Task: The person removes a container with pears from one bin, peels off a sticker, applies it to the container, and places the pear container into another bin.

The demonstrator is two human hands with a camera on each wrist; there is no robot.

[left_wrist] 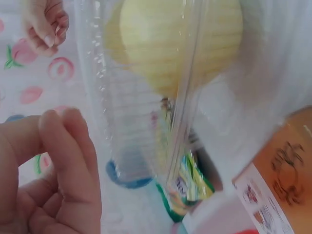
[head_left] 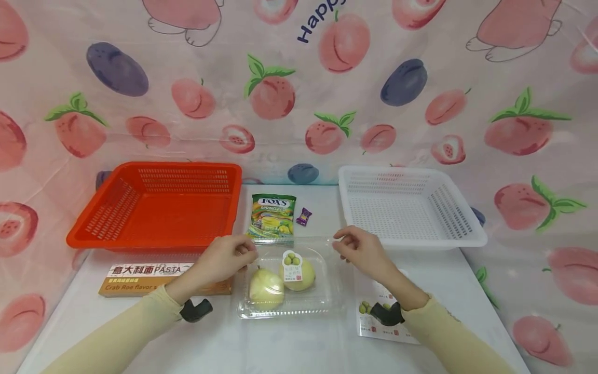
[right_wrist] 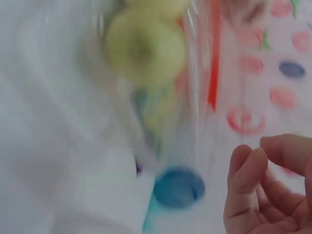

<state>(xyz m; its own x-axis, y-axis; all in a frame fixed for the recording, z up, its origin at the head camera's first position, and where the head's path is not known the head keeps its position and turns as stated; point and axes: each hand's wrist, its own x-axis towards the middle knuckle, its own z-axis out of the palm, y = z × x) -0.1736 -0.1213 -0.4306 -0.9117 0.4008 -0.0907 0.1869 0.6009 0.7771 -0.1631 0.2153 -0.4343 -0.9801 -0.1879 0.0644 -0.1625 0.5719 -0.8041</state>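
Observation:
A clear plastic clamshell box (head_left: 285, 306) lies in front of me with two pale yellow-green pears (head_left: 266, 288) in it. A white sticker (head_left: 293, 267) with a green fruit picture shows above the right pear. My left hand (head_left: 229, 257) is at the box's far left corner, fingers loosely bent. In the left wrist view nothing shows in its grasp. Beyond the far right corner is my right hand (head_left: 359, 246), thumb and forefinger tips close together. The right wrist view shows its fingers (right_wrist: 248, 170) apart from the blurred plastic, with nothing visible between them.
An orange-red basket (head_left: 187, 208) stands at the back left, a white basket (head_left: 402, 208) at the back right. Between them lie a green candy bag (head_left: 273, 213) and a purple sweet (head_left: 303, 216). A pasta box (head_left: 126, 288) is on the left, a sticker sheet (head_left: 383, 332) on the right.

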